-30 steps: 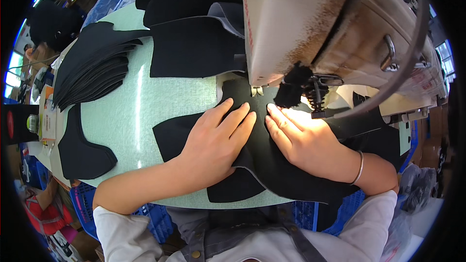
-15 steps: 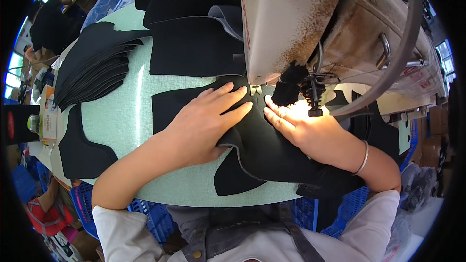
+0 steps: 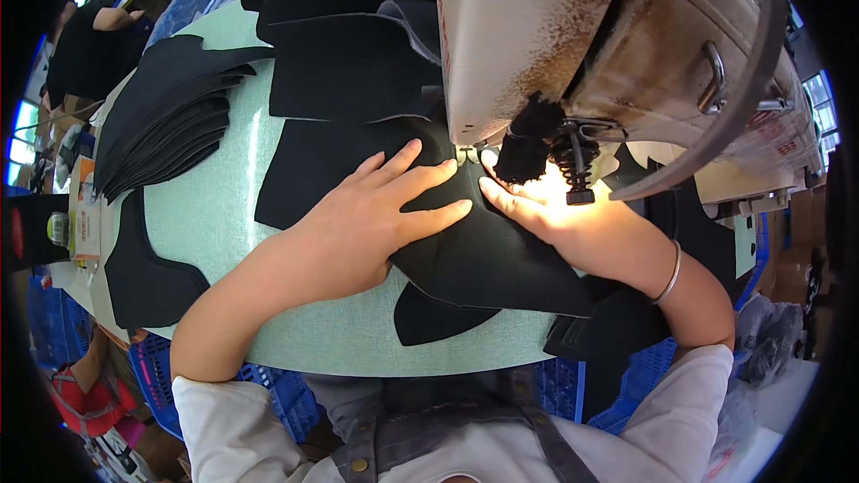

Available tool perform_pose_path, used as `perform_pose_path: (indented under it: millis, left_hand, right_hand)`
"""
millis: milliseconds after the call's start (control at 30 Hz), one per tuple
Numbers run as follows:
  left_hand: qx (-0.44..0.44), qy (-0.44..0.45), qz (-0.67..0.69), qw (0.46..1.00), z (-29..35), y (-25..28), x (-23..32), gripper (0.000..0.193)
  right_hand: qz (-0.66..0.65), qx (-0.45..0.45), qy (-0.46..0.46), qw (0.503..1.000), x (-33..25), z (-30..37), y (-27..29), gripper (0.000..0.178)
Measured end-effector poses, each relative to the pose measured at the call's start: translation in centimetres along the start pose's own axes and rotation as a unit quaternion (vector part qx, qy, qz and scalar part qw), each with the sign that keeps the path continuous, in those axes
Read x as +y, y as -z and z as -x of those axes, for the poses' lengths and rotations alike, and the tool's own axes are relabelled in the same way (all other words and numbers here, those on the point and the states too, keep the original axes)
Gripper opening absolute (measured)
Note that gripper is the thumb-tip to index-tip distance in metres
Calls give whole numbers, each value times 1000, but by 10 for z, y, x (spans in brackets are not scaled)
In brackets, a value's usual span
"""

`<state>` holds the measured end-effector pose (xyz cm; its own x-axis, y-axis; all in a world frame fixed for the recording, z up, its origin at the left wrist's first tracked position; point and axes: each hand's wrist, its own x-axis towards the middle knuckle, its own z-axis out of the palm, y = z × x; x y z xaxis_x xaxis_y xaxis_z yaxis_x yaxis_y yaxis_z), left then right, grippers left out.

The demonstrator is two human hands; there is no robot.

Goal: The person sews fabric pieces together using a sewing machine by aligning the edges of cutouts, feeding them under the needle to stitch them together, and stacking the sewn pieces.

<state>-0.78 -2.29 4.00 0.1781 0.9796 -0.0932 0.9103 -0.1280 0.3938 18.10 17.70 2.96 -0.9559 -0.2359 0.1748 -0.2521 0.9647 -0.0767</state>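
Black sheet material [image 3: 492,259], like foam-backed fabric, lies under both my hands at the sewing machine [image 3: 528,36]. My left hand [image 3: 358,224] rests on it with fingers spread, left of the metal presser foot [image 3: 467,155]. On the right, my right hand [image 3: 573,224] lies flat with fingers stretched out, their tips close beside the presser foot. Bright lamp light washes out part of that hand, and a black fuzzy cover [image 3: 528,148] hides some of it. The needle cannot be made out. Another black piece [image 3: 443,313] pokes out beneath the sheet's near edge.
A fanned stack of black cut pieces [image 3: 170,116] lies on the green table [image 3: 313,331] at left, with a curved piece [image 3: 152,277] nearer. More black panels [image 3: 349,67] lie behind. Blue crates [image 3: 291,402] stand below the table edge. Another person [image 3: 89,54] is at far left.
The black sheet has shifted under my hands; its left part reaches farther left and its curled near edge lies flatter. My left hand has slid slightly, fingers wider apart. The view has moved slightly.
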Motion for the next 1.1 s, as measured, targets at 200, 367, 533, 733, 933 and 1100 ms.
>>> perform_pose_path:
  millis: [200, 367, 533, 733, 933, 1100]
  left_hand:
    - [2, -2, 27, 1000, -7, 15, -15, 74]
    - [25, 55, -51, 997, -5, 3, 23, 66]
    - [149, 43, -104, 982, -10, -18, 32, 57]
    - [93, -8, -25, 995, -2, -6, 6, 51]
    - [115, -18, -51, 992, -5, -10, -3, 56]
    - [110, -21, -53, 992, -10, 1, -10, 56]
  right_hand:
    - [13, 60, 17, 998, 9, -4, 1, 13]
    - [112, 11, 12, 994, -10, 3, 17, 18]
    - [69, -29, -7, 997, -18, 0, 21, 44]
    - [-20, -31, -21, 999, -7, 4, 25, 38]
    - [-34, -5, -2, 999, 11, 11, 6, 27]
    - [-27, 42, -16, 999, 22, 0, -5, 10]
